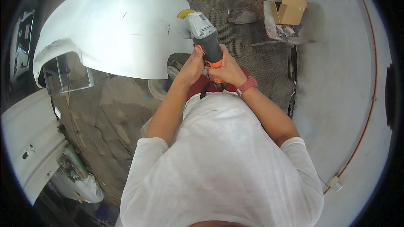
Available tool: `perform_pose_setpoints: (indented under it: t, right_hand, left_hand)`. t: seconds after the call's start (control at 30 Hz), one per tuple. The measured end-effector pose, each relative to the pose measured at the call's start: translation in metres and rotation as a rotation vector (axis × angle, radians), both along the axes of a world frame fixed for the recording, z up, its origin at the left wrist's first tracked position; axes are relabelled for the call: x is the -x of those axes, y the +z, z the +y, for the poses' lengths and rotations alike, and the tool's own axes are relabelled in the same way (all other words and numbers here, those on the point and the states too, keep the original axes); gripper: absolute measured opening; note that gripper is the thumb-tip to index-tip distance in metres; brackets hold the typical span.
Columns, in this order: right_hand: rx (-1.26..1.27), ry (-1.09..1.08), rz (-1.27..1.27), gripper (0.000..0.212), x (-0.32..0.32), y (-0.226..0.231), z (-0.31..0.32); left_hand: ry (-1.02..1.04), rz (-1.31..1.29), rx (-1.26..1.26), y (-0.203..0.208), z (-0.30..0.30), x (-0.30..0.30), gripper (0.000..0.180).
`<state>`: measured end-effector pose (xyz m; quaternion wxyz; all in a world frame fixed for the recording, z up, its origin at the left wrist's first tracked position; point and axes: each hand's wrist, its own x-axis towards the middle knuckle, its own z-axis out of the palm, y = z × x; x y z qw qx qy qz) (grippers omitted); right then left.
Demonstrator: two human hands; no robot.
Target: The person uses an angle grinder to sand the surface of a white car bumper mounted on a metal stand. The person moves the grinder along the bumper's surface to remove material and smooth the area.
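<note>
I hold an angle grinder (207, 38) with a grey head, a black and orange body and a yellow disc (185, 14). My left hand (192, 66) is closed around the left side of its body, with the thumb on top. Around the orange rear part my right hand (230, 68) is closed, a red watch at its wrist. The grinder's head overlaps the right edge of a large white car body panel (113, 25). Whether the disc touches the panel I cannot tell. A few dark scratches mark the panel's surface.
A metal frame stand (90, 77) shows under the panel's left end. At the upper right, a pale bin (271, 29) holds an open cardboard box (290, 11) and scraps. A pale wall with an orange-red line (374, 80) runs along the right. A green cylinder (75, 159) lies lower left.
</note>
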<state>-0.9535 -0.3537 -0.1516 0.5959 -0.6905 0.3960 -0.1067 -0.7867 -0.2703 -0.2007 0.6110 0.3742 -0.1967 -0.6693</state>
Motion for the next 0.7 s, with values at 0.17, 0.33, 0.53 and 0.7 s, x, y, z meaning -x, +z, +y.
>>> perform_pose_setpoints:
  t: [0.17, 0.33, 0.53, 0.7]
  right_hand:
    - [-0.157, 0.138, -0.017, 0.083, -0.032, -0.003, -0.03]
    - [-0.068, 0.223, -0.051, 0.083, -0.042, -0.024, -0.05]
    - [-0.156, 0.326, 0.038, 0.086, -0.042, -0.037, -0.105]
    - [-0.204, 0.532, -0.064, 0.084, -0.023, -0.109, -0.155]
  left_hand:
    - [0.199, 0.12, -0.077, 0.004, -0.009, -0.01, 0.093]
    - [0.409, 0.252, -0.159, -0.016, -0.027, -0.004, 0.082]
    - [0.567, 0.147, -0.26, -0.041, -0.067, 0.011, 0.078]
    - [0.675, -0.087, -0.631, -0.03, -0.108, 0.045, 0.062]
